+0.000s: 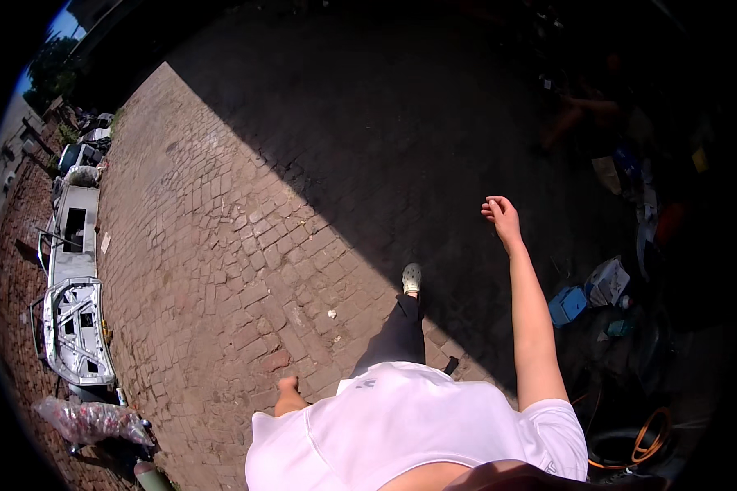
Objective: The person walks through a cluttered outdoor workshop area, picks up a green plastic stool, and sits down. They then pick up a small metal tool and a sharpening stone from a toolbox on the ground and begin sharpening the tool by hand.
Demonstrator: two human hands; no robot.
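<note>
My right hand (502,216) reaches forward over the shaded paving, its fingers loosely bent and a little apart, with nothing in them. The bare right arm stretches out from a white short sleeve. Only a short piece of my left arm or hand (288,398) shows beside the white shirt (418,430), low over the sunlit bricks; its fingers cannot be made out. Below me one foot in a pale clog (412,277) is stepping on the shadow's edge, under a dark trouser leg (395,334).
Metal vehicle panels (78,331) and a clear bag of mixed items (94,420) line the brick wall at left. On the right lie a blue container (567,305), a tyre with an orange hose (651,438), and a person's bare limb (577,114) in deep shade. Brick paving (221,245) runs between.
</note>
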